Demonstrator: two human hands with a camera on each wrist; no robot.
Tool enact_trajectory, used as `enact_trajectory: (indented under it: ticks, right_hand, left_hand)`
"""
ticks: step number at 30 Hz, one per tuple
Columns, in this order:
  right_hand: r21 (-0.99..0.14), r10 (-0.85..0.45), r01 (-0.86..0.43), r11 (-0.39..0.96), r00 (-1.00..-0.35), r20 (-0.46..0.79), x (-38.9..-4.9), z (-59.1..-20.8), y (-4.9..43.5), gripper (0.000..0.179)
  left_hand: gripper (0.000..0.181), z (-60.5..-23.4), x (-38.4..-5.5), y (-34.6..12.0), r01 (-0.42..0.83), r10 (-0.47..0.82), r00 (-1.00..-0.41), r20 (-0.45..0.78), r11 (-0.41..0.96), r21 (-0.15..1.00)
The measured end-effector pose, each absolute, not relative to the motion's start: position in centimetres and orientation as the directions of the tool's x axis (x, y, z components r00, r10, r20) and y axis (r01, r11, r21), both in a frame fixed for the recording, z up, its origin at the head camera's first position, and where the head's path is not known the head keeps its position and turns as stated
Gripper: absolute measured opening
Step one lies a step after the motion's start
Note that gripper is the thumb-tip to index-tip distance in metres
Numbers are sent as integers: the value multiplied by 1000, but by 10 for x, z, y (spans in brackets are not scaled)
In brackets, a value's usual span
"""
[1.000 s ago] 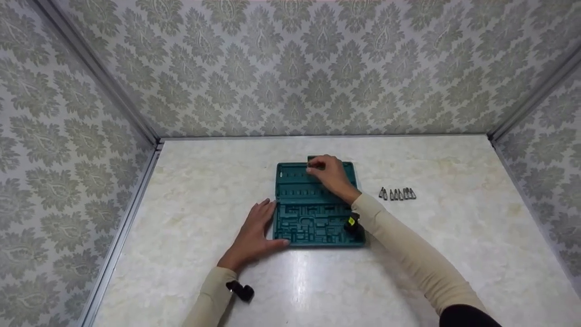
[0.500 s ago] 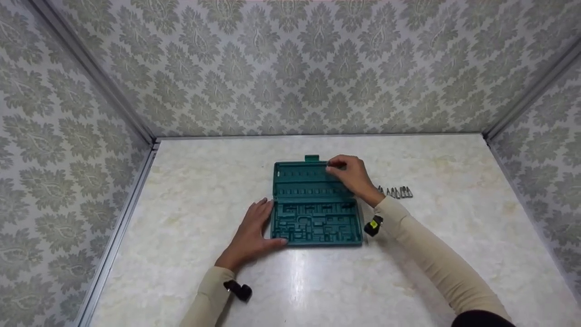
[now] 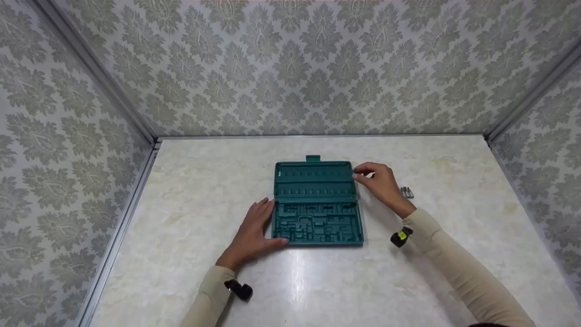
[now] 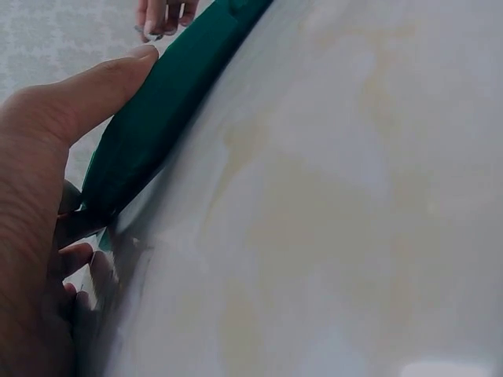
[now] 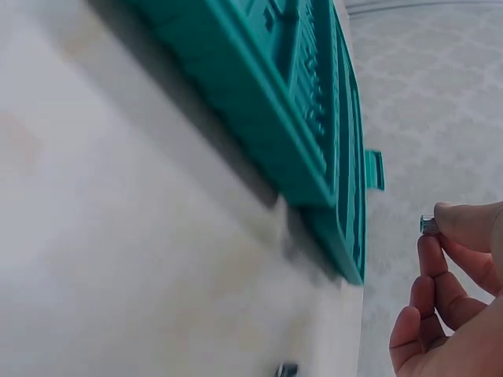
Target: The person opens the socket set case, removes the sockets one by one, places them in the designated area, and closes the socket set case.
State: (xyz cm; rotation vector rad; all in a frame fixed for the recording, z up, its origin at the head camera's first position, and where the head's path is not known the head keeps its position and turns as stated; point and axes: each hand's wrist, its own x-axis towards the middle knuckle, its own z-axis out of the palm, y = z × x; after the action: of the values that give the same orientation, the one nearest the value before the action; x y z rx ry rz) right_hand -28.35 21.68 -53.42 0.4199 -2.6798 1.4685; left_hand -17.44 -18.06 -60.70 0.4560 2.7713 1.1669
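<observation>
A green plastic tool case [image 3: 317, 199] lies open on the table, its moulded tray towards me and its lid at the back. My left hand [image 3: 252, 238] rests against the case's near left corner, thumb on the front rim and fingers along the left side. Just off the lid's right edge, my right hand [image 3: 379, 181] pinches a small silver socket [image 5: 429, 225] between thumb and forefinger. In the right wrist view its other fingers are loosely curled. One silver piece [image 3: 279, 173] sits at the left end of the lid's upper row of slots.
Several small metal pieces [image 3: 407, 192] lie on the pale table [image 3: 209, 181] to the right, partly hidden by the right hand. The lid's latch [image 3: 312, 158] sticks out towards the back. Patterned walls [image 3: 290, 68] stand behind and at both sides.
My right hand has moved right, from over the lid to beyond its right edge, uncovering the latch and the lid slots. My left hand has stayed at the case's corner.
</observation>
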Motion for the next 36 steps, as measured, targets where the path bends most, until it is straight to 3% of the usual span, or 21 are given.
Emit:
enact_trajectory:
  ticks: [36]
  right_hand:
    - [-773, 24, -72, 630, -993, 112, -241, -562, 351, 29]
  left_hand:
    - [124, -606, -172, -179, 205, 287, -958, 2, 678, 706]
